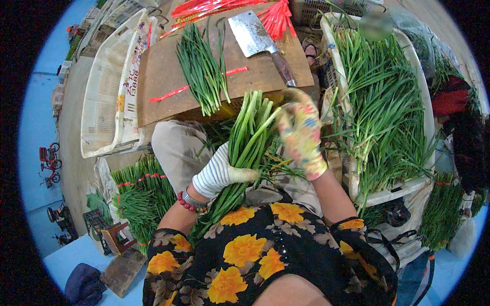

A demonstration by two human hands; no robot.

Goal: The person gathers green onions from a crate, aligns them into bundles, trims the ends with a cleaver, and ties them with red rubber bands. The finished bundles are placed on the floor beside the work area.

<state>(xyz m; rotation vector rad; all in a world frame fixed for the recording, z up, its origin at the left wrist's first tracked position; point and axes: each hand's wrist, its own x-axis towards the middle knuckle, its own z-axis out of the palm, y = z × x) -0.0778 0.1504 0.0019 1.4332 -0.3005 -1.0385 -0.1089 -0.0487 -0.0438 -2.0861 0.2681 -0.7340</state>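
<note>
My left hand (224,174), in a striped knit glove, is closed around a bundle of green leafy stalks (249,137) that look like garlic chives, pale ends up. Beside the stalk ends is my right hand (302,134), in a yellow patterned glove; its fingertips are blurred, and whether they pinch a stalk is unclear. On the wooden board (160,80) lies a smaller bunch of the greens (203,69) across a red tie strip (168,94). To its right rests a cleaver (252,34) with a wooden handle. More red strips (275,19) lie at the board's far edge.
A white plastic crate (430,126) full of loose greens stands at the right. Another white crate (103,88) stands left of the board. Tied bundles (141,195) lie at the lower left, near a small wooden stool (116,237). Trimmings hang between my knees.
</note>
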